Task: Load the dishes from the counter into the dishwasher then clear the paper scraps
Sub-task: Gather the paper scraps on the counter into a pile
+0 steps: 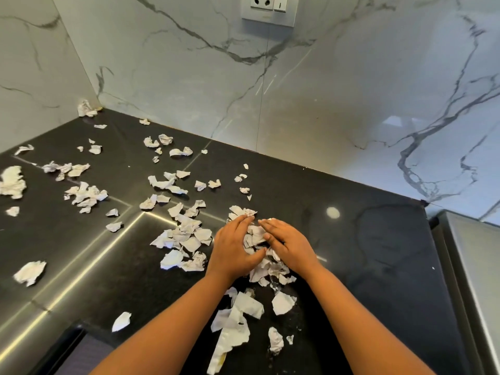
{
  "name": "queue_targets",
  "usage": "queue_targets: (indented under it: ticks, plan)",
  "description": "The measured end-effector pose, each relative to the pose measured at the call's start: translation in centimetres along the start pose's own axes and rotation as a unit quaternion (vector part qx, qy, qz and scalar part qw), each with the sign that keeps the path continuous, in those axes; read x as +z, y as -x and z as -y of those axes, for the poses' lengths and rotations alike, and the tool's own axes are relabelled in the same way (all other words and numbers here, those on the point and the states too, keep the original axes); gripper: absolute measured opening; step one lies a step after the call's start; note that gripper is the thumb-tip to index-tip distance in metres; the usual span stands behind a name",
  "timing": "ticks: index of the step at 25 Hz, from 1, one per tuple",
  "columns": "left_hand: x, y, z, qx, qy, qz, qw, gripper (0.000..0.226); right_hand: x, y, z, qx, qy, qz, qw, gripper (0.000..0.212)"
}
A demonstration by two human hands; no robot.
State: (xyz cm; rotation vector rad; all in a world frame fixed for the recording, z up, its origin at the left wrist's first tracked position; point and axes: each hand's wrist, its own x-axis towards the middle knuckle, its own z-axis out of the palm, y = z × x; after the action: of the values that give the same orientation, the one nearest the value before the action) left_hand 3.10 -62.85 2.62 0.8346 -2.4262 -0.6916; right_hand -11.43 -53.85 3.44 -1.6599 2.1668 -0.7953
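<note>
Both hands are down on the black table. My left hand and right hand press in from either side on a heap of paper scraps, fingers long and barely curved, tips almost meeting over it. Loose scraps litter the table leftward to the marble wall, and more lie between my forearms.

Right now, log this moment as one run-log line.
phase: gathering scraps | left hand: pressing paper pile | right hand: pressing same pile | loose scraps: scattered leftward on counter
</note>
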Motion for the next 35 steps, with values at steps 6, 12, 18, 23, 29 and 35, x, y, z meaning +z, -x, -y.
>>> queue_targets:
  ticks: [6, 12, 18, 23, 29, 35]
  plan:
    - [-1.8, 0.5, 0.5, -0.14, 0.276, -0.029, 0.95, 0.047, -0.4, 4.5, 2.9, 0.156, -0.25, -0.035, 0.955, 0.043]
    - [-2.9, 1.2, 0.3, -0.127, 0.308, 0.018, 0.943, 0.033, 1.1, 11.1, 6.6, 0.206, -0.249, -0.084, 0.943, 0.065]
    - [-3.2, 2.0, 0.8, -0.103, 0.28, 0.087, 0.951, 0.05, 3.8, 12.9, 10.2, 0.26, -0.111, -0.087, 0.955, 0.1]
    - [-4.0, 3.2, 1.3, -0.097, 0.316, 0.133, 0.934, 0.061, 5.6, 9.2, 14.2, 0.273, -0.319, -0.098, 0.902, 0.096]
    - [-5.2, 5.0, 2.6, -0.087, 0.329, 0.128, 0.932, 0.042, 5.5, 13.6, 14.6, 0.379, -0.19, -0.335, 0.841, 0.059]
    - [-6.2, 6.8, 3.1, -0.045, 0.326, 0.118, 0.937, 0.052, 11.0, 9.8, 17.1, 0.33, -0.136, -0.148, 0.922, 0.07]
